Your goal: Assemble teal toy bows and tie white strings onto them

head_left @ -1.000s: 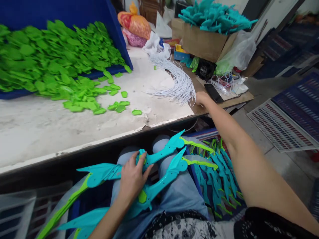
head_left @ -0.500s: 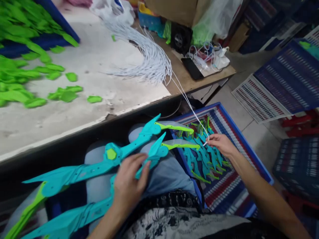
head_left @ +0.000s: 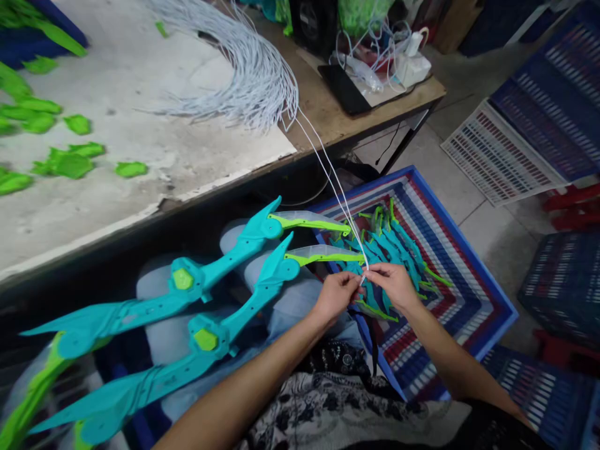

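Observation:
Both hands meet in front of the nearer of two toy bows. My right hand (head_left: 392, 284) pinches white cords (head_left: 341, 203) that run down from a bundle on the table. My left hand (head_left: 336, 295) has its fingers closed at the cord ends, touching the right fingertips. The nearer teal toy bow (head_left: 244, 315), with a green hexagonal piece and a green limb, lies across my lap, its limb tip just above my fingers. A second, similar toy bow (head_left: 154, 306) rests beside it, farther from my body.
A bundle of white cords (head_left: 262, 75) and loose green pieces (head_left: 70, 161) lie on the table (head_left: 154, 150). A dark phone (head_left: 344, 89) is near its right end. On my right, a blue-rimmed crate (head_left: 462, 265) holds several teal-and-green toy bows (head_left: 391, 247). More crates (head_left: 557, 306) stand beyond.
My left hand has left the nearer bow and come right to join the right hand at the cords. The right hand has moved left with the cord ends. The view has shifted.

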`<state>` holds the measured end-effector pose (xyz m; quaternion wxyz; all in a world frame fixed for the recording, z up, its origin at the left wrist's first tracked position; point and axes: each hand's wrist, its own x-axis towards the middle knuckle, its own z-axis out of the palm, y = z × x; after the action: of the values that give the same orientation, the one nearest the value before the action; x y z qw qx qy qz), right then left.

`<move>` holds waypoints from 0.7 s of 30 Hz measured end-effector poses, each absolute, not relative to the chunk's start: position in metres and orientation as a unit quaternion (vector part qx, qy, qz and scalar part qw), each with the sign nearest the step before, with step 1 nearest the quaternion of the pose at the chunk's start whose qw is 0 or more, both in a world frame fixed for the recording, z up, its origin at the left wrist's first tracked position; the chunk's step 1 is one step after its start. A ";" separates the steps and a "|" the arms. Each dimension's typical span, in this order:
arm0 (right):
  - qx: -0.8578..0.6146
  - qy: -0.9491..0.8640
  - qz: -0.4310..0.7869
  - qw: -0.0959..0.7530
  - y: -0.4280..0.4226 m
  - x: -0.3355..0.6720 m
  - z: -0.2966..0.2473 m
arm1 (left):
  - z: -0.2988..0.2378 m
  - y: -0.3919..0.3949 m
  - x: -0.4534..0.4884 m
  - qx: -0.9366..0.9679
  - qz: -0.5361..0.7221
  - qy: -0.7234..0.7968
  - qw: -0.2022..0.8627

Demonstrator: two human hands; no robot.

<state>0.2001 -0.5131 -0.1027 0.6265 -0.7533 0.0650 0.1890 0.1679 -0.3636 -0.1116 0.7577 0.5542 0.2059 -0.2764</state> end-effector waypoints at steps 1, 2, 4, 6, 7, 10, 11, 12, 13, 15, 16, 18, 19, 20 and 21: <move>-0.757 0.063 0.184 0.624 -0.514 0.200 -0.105 | -0.114 -0.365 0.168 0.571 -0.259 0.213 0.749; -0.762 0.059 0.180 0.619 -0.514 0.201 -0.106 | -0.116 -0.366 0.168 0.586 -0.239 0.218 0.743; -0.772 0.049 0.177 0.609 -0.517 0.203 -0.108 | -0.119 -0.368 0.170 0.597 -0.208 0.224 0.742; -0.780 0.039 0.173 0.600 -0.520 0.204 -0.108 | -0.120 -0.369 0.172 0.580 -0.214 0.212 0.756; -0.784 0.033 0.170 0.596 -0.521 0.205 -0.109 | -0.121 -0.369 0.173 0.568 -0.227 0.203 0.765; -0.796 0.012 0.163 0.583 -0.525 0.207 -0.109 | -0.120 -0.369 0.175 0.559 -0.233 0.193 0.772; -0.801 0.003 0.165 0.576 -0.526 0.207 -0.109 | -0.120 -0.368 0.176 0.563 -0.225 0.196 0.771; -0.807 -0.007 0.168 0.566 -0.527 0.208 -0.110 | -0.121 -0.368 0.177 0.566 -0.220 0.197 0.770; -0.816 -0.018 0.167 0.553 -0.528 0.208 -0.110 | -0.122 -0.368 0.178 0.566 -0.222 0.197 0.769; -0.846 -0.044 0.145 0.511 -0.529 0.208 -0.109 | -0.125 -0.367 0.180 0.554 -0.238 0.205 0.771; -0.866 -0.062 0.121 0.482 -0.530 0.208 -0.108 | -0.127 -0.367 0.181 0.541 -0.246 0.220 0.773; -0.900 -0.104 0.059 0.419 -0.530 0.208 -0.106 | -0.131 -0.368 0.183 0.511 -0.251 0.264 0.778; -0.912 -0.127 0.030 0.390 -0.530 0.208 -0.105 | -0.133 -0.368 0.184 0.496 -0.251 0.284 0.781; -0.919 -0.149 0.007 0.364 -0.529 0.208 -0.104 | -0.135 -0.368 0.185 0.485 -0.250 0.297 0.783; -0.925 -0.169 -0.012 0.341 -0.529 0.208 -0.104 | -0.136 -0.368 0.186 0.479 -0.249 0.304 0.785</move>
<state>0.2078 -0.5286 -0.1041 0.3408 -0.9247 -0.1695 -0.0123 0.1863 -0.3680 -0.1360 0.7849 0.4794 0.3036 -0.2489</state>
